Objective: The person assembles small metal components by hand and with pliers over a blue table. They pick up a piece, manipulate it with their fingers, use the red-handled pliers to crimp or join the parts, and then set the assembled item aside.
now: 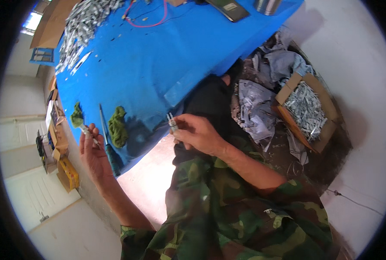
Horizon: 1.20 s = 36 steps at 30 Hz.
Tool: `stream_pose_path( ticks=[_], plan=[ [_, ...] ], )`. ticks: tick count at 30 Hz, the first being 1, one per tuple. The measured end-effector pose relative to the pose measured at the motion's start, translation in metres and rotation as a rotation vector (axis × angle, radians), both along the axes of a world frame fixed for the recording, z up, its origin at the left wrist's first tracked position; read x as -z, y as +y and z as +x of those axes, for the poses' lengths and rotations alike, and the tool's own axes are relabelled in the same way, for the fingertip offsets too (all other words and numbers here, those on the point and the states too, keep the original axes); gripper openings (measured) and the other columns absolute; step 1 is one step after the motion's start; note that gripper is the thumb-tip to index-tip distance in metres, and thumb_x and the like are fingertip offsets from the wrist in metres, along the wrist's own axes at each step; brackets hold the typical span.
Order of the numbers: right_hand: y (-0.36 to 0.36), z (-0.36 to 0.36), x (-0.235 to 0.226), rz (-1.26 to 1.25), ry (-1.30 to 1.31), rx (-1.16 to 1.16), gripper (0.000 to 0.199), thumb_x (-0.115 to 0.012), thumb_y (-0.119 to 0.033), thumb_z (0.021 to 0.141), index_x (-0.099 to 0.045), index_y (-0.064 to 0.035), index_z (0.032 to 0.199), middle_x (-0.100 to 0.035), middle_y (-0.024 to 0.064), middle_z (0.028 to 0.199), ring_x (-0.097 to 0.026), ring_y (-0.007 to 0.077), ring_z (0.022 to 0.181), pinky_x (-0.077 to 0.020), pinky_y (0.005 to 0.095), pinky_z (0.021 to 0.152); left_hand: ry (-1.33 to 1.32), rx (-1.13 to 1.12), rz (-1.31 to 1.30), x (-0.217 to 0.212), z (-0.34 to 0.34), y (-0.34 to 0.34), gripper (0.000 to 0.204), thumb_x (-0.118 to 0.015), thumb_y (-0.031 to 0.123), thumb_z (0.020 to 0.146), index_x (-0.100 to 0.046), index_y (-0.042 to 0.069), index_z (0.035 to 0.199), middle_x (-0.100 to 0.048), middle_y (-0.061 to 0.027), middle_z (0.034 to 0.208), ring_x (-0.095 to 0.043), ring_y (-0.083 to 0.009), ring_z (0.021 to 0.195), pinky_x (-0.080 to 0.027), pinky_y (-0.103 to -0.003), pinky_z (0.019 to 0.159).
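Note:
My left hand (95, 158) pinches a slim whitish piece (86, 130) over the near left edge of the blue-covered table (149, 60). A green wad of cloth (77, 115) is at the far end of that piece; whether it is fixed there I cannot tell. In my right hand (199, 134), between thumb and fingers, is a small pale part (172, 125) with two thin prongs pointing away from me. Beside my left hand lies a screwdriver (112, 158) with a teal handle and long thin shaft. Just right of it sits a crumpled green cloth (118, 127).
Many small silvery parts (82, 30) are heaped at the table's far left. Along the far side are a pink cord (151, 25), a dark flat case (229, 9) and a metal cup (267, 5). To my right, a cardboard box (307, 112) of similar parts stands near grey plastic bags (255, 108).

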State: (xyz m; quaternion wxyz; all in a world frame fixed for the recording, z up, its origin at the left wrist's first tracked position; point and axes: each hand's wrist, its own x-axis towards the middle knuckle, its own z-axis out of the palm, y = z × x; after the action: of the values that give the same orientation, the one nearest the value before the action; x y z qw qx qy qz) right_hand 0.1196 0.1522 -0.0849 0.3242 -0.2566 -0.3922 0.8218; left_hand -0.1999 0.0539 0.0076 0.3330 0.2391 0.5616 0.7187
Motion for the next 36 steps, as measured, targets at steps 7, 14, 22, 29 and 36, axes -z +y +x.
stream_pose_path(
  ticks=[7, 14, 22, 29, 36],
  plan=[
    [-0.003, -0.007, 0.006, -0.064, 0.022, -0.003, 0.029, -0.071, -0.017, 0.097, -0.066, 0.0004, 0.119, -0.070, 0.0063, 0.087, -0.064, 0.0101, 0.068, -0.0502, 0.0260, 0.052, 0.229, 0.065, -0.051, -0.020, 0.127, 0.079, 0.037, -0.062, 0.010, 0.107, -0.058, -0.004, 0.140, -0.070, -0.0195, 0.130, -0.071, -0.0218, 0.111, -0.059, -0.032, 0.097],
    [0.006, -0.001, 0.045, -0.025, 0.046, 0.114, 0.028, -0.068, -0.019, 0.096, -0.067, -0.0015, 0.118, -0.069, 0.0070, 0.087, -0.062, 0.0114, 0.063, -0.0502, 0.0286, 0.052, 1.053, 0.503, 0.051, -0.060, 0.300, 0.091, 0.065, -0.080, 0.009, 0.089, -0.053, -0.003, 0.147, -0.058, -0.0199, 0.147, -0.061, -0.0304, 0.128, -0.050, -0.041, 0.106],
    [0.010, 0.020, 0.002, -0.206, 0.105, -0.036, 0.035, -0.065, -0.019, 0.103, -0.063, -0.0015, 0.134, -0.070, 0.0081, 0.112, -0.072, 0.0168, 0.093, -0.0576, 0.0261, 0.065, 0.890, 0.088, -0.434, -0.022, 0.143, 0.034, 0.034, -0.070, 0.013, 0.102, -0.067, 0.000, 0.133, -0.073, -0.0092, 0.121, -0.067, -0.0150, 0.106, -0.053, -0.028, 0.090],
    [0.009, 0.018, -0.001, -0.289, 0.167, -0.086, 0.034, -0.063, -0.015, 0.105, -0.061, 0.0005, 0.136, -0.068, 0.0076, 0.112, -0.073, 0.0198, 0.099, -0.0580, 0.0259, 0.066, 1.303, -0.383, -0.926, -0.010, 0.019, -0.072, 0.036, -0.079, 0.021, 0.096, -0.072, 0.001, 0.124, -0.078, -0.0141, 0.112, -0.073, -0.0188, 0.097, -0.057, -0.032, 0.080],
    [0.013, 0.020, -0.003, -0.362, 0.189, -0.103, 0.038, -0.064, -0.020, 0.106, -0.061, -0.0053, 0.141, -0.070, 0.0059, 0.117, -0.074, 0.0208, 0.101, -0.0570, 0.0277, 0.073, 0.978, -0.100, -0.991, 0.003, -0.003, -0.117, 0.060, -0.084, 0.037, 0.089, -0.065, 0.003, 0.136, -0.073, -0.0156, 0.122, -0.068, -0.0255, 0.111, -0.054, -0.040, 0.094]
  ],
)
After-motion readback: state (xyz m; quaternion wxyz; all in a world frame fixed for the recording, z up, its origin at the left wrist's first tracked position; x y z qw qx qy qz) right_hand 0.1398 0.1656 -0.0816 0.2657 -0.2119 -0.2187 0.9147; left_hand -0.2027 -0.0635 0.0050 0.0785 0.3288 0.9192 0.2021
